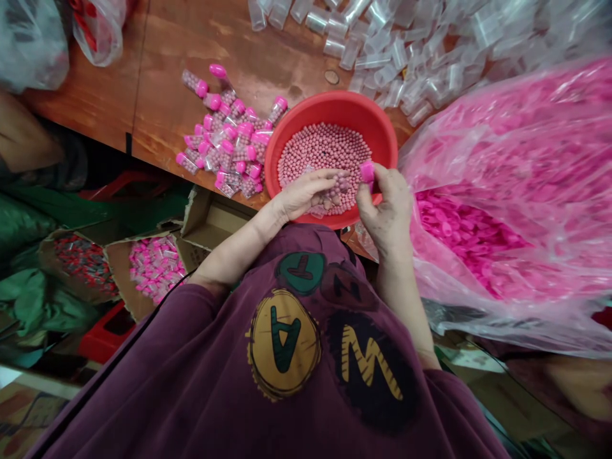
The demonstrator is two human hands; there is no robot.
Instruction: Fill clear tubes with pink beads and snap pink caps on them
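My left hand (306,191) is closed round a small clear tube (335,189) filled with pink beads, held over the near side of a red bowl (291,127). My right hand (385,204) pinches a pink cap (367,171) at the tube's open end; cap and tube touch or nearly touch. The bowl holds a layer of small pink beads (325,150). Left of the bowl lies a heap of filled, capped tubes (227,137) on the wooden table (167,51).
Empty clear tubes (396,51) are piled at the table's far side. A big clear plastic bag of pink caps (478,236) fills the right. Below the table's left edge stand cardboard boxes of pink-capped tubes (153,264) and red-capped tubes (83,261). Plastic bags (95,29) sit far left.
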